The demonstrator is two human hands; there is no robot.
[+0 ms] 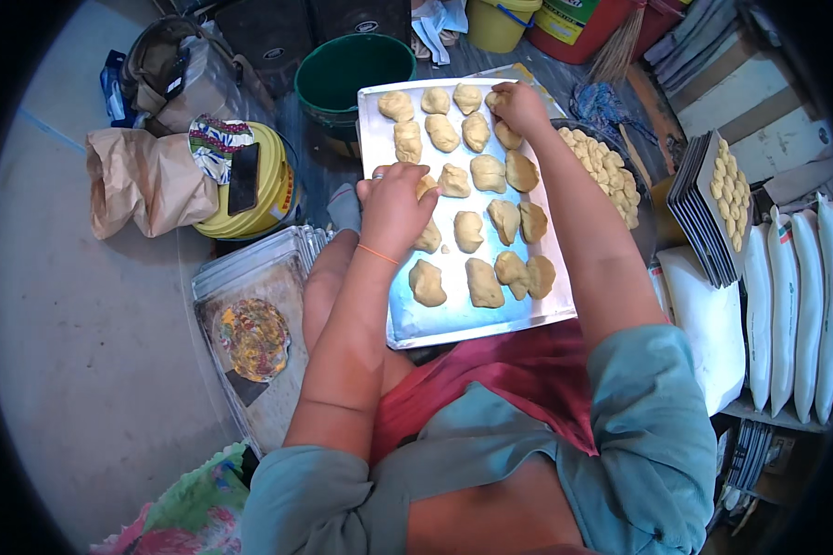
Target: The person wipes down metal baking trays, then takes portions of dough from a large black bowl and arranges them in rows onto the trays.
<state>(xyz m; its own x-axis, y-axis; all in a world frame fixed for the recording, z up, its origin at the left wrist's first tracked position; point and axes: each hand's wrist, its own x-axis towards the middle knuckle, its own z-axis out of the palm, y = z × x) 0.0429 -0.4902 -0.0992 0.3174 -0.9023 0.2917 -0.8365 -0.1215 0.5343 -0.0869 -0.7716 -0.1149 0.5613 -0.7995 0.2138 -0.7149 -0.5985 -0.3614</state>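
My two hands are both at the shallow metal tray (440, 320), which is tilted a little in front of me, its near edge over the red cloth (518, 365) at my lap, with loose rows of dough pieces (468, 231) on it. My left hand (396, 208) is curled, fingers bent over the left-hand column; it hides what lies beneath, so I cannot tell whether it grips a piece or only rests on one. My right hand (523, 108) reaches to the far right corner, its fingers narrowed at the corner dough piece (498, 99); whether they pinch it or merely touch it, I cannot tell. To handle these well, I'd use light, rounded fingers, since the dough looks soft and would likely dent under a hard press. I'd lift each piece from its sides and set it down with a gap all round: at the near right, two lumps (525, 276) touch, and they could stick together. My right forearm passes close to the tray's right side, so I'd hold it high enough to clear the right column, and clear of the small dough balls (604, 171) massed beyond it on the right.
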